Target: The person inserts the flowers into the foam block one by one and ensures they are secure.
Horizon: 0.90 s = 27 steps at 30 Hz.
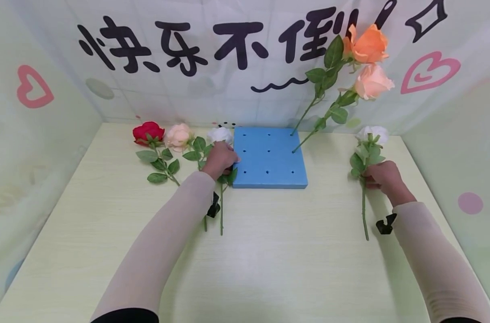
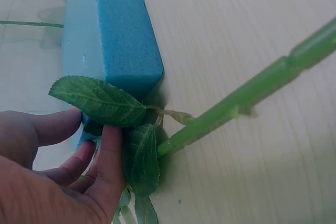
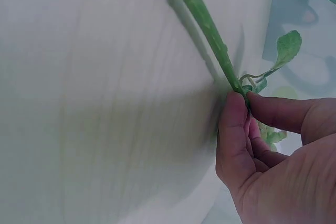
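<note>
At the right, my right hand (image 1: 384, 177) pinches the stem of a white artificial rose (image 1: 372, 134) just below its leaves. Thumb and index finger meet on the green stem (image 3: 207, 32) in the right wrist view, where it runs close over the table. My left hand (image 1: 220, 159) grips the left edge of a blue block (image 1: 255, 162) with several small holes, its thumb on the top. Leaves (image 2: 97, 100) partly cover those fingers in the left wrist view. Behind that hand lies another white rose (image 1: 220, 134), its stem pointing toward me.
An orange rose (image 1: 368, 44) and a peach rose (image 1: 373, 81) stand tilted right in holes along the block's right side. A red rose (image 1: 148, 133) and a pale pink rose (image 1: 178, 137) lie on the table (image 1: 277, 255) at left. A printed backdrop (image 1: 212, 96) rises behind.
</note>
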### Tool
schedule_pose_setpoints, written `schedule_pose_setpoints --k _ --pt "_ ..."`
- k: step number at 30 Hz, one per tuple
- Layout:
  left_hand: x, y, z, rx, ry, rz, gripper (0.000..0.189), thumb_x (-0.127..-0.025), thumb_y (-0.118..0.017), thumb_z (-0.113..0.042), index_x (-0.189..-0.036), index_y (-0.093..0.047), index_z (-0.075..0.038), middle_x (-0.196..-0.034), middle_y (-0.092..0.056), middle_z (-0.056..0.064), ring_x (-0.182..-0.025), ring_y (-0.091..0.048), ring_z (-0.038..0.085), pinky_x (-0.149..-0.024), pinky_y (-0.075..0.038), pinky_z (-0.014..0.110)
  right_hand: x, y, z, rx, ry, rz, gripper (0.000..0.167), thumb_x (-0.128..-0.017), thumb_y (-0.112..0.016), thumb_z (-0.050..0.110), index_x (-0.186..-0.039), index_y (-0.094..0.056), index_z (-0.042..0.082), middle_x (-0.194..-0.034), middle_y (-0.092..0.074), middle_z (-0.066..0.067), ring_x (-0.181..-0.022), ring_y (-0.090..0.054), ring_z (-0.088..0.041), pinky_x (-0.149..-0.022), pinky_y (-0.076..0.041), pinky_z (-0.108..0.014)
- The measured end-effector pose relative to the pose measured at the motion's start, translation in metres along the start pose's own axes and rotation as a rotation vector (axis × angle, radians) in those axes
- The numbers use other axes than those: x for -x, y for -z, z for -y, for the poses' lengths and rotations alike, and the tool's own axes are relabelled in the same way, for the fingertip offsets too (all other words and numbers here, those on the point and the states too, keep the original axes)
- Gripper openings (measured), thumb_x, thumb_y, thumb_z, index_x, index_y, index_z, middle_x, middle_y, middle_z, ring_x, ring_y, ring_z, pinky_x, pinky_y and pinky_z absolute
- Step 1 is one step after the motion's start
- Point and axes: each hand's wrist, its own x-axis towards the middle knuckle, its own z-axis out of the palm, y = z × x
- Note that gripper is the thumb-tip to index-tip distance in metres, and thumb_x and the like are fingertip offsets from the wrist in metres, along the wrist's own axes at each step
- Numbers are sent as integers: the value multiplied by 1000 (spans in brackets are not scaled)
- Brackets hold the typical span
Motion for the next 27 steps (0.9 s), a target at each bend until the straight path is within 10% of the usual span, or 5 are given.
schedule_pose_setpoints --k 5,12,27 --pt "2 0 0 7 -5 2 14 -94 -64 -13 -90 -51 -10 -97 -51 7 -82 -56 22 -72 -56 38 3 3 4 -61 16 12 25 -88 -57 2 -110 -50 -6 -77 -59 8 -69 -62 -4 -73 -59 -30" --pt "4 0 1 23 -22 10 34 -94 -64 -12 -126 -53 -6 -121 -55 10 -101 -60 26 -80 -56 41 8 10 14 -198 43 44 7 -95 -55 6 -101 -54 2 -71 -65 12 -70 -66 -3 -71 -58 -27" --pt "3 2 1 22 -26 13 30 -94 -64 -13 -122 -55 -7 -116 -55 10 -98 -59 25 -80 -56 41 18 19 34 -451 111 43 13 -95 -51 -3 -108 -48 -3 -76 -65 7 -70 -65 -6 -65 -59 -27"
